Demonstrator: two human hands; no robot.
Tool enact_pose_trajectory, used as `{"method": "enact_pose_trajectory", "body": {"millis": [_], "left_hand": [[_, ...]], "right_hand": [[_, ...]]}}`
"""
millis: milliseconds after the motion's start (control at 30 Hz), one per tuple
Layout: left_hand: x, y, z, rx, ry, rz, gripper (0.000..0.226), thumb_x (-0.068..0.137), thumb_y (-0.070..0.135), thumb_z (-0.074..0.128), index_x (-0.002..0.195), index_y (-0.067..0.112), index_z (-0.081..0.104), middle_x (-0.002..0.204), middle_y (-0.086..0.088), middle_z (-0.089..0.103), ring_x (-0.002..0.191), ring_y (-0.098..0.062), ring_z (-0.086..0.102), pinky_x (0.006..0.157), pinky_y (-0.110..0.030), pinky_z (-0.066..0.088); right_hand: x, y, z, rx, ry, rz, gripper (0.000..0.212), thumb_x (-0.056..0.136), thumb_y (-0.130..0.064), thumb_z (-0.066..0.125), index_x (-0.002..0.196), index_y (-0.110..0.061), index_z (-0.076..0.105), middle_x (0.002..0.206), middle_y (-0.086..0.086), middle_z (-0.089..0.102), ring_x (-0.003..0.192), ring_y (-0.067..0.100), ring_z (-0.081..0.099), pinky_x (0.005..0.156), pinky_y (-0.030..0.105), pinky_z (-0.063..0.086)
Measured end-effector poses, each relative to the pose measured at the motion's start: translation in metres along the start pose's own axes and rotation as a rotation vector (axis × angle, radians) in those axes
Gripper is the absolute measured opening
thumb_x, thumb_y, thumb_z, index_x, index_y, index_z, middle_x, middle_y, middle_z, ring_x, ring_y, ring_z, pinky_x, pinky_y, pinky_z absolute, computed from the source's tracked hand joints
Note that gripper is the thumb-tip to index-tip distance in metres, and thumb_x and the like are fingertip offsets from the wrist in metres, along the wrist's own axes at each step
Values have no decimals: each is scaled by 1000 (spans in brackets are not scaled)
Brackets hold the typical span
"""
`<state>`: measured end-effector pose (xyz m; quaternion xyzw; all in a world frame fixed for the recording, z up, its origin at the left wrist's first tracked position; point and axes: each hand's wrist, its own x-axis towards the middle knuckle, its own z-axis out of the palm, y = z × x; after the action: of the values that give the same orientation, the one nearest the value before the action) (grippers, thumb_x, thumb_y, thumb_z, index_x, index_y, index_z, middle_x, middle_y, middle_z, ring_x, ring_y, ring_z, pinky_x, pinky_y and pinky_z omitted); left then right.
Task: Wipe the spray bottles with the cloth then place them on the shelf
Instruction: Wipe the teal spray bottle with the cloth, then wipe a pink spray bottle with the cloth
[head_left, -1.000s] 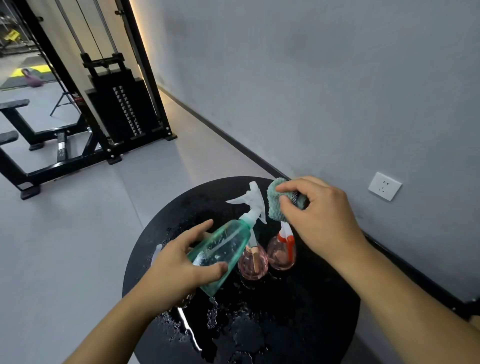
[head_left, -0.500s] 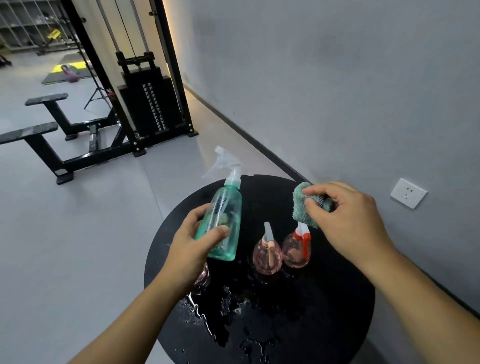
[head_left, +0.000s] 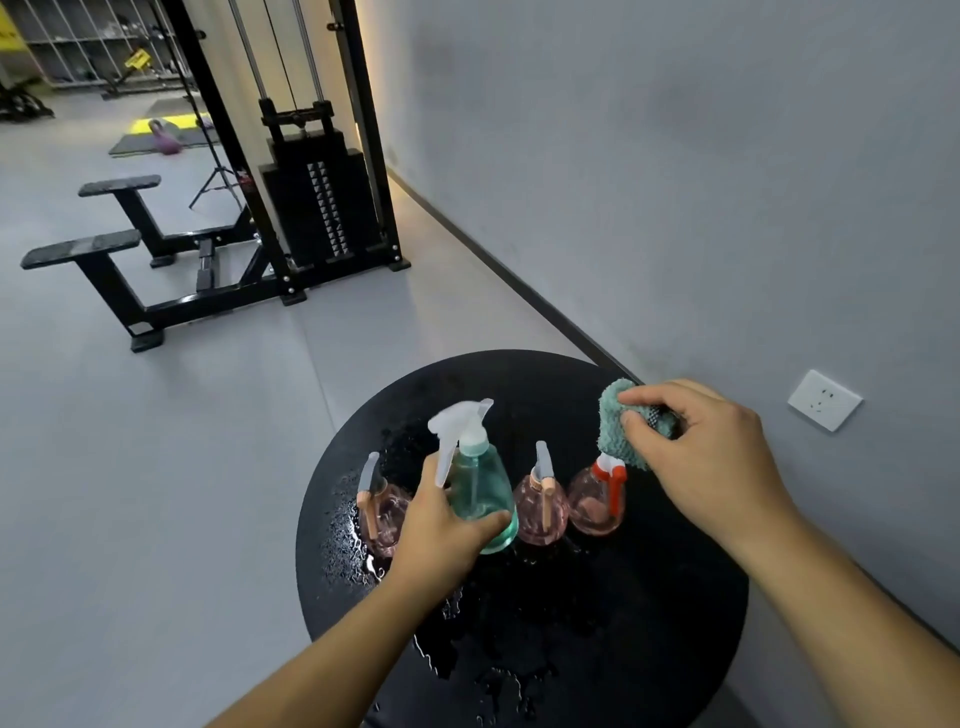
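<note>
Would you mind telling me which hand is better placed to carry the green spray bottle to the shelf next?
The left hand, I'd judge: it already grips the green spray bottle, upright above the wet black table. The right hand is busy pinching the teal cloth.

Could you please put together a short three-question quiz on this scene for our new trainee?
1. True or false: the right hand holds the green cloth against the teal spray bottle.
2. How many pink bottles stand on the round black table?
   A. one  B. two  C. three
3. Fill in: the left hand grips the ____ bottle.

Key:
1. False. The cloth is held apart from that bottle, above the pink bottle with the red trigger.
2. C. One stands left of the teal bottle, two right of it, including the middle one.
3. Teal.
</note>
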<state>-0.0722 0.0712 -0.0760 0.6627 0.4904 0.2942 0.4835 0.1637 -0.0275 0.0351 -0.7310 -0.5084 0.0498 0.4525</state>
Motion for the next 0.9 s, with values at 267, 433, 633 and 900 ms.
{"method": "enact_pose_trajectory", "body": {"millis": [267,433,633,900], "left_hand": [[12,-36,14,105,109,-56,79,79,11,91,128,40,38,109,24,58,98,6,58,71,-13,41],[24,-53,20,103,158,-73,79,76,13,95,130,32,41,111,15,61,101,-1,60,75,-16,43],[28,-64,25,139,194,-76,77,75,13,95,125,31,39,110,15,55,95,-1,58,70,-16,40],[29,-75,25,180,250,-75,81,73,22,98,134,21,45,118,2,57,99,-15,59,77,-27,44]], "right_hand": [[2,10,-3,-11,-7,-4,18,92,-13,75,103,-27,80,100,-23,68,93,-21,57,73,-4,40],[4,14,-2,-14,-20,-1,18,91,-13,75,103,-27,80,100,-21,69,94,-17,59,75,-3,41],[4,19,0,-25,-37,-1,18,91,-15,75,103,-28,80,102,-19,71,96,-13,61,78,-1,43],[3,20,-1,-34,-46,-5,18,92,-16,74,105,-27,79,104,-19,70,100,-12,60,77,-1,44]]}}
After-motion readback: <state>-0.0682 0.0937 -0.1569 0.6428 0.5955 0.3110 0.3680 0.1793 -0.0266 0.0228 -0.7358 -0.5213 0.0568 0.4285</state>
